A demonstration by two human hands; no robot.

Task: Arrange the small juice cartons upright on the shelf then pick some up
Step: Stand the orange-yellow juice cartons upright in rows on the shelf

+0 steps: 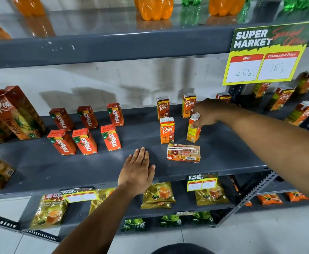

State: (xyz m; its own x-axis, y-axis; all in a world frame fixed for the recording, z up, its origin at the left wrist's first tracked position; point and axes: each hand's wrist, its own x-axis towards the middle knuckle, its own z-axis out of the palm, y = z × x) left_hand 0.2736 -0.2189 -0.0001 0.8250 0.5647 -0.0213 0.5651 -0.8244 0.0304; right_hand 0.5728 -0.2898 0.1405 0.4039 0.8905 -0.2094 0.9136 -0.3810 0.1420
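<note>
On the grey middle shelf [39, 167] several small red Maaza cartons [84, 141] stand upright in two rows at the left. To the right, three small orange Real cartons [167, 130] stand upright. My right hand [207, 111] grips the top of a fourth Real carton [193, 132], which stands slightly tilted on the shelf. One more Real carton [183, 153] lies flat on its side near the front edge. My left hand [137, 171] rests flat on the shelf, fingers extended, holding nothing, just left of the lying carton.
Large Real pineapple cartons [12, 114] stand at the far left. A yellow price sign [263, 55] hangs from the upper shelf at right. Orange and green bottles [155, 8] sit above. Tea packets [158, 195] fill the lower shelf. More Real cartons [282, 99] stand on the neighbouring rack.
</note>
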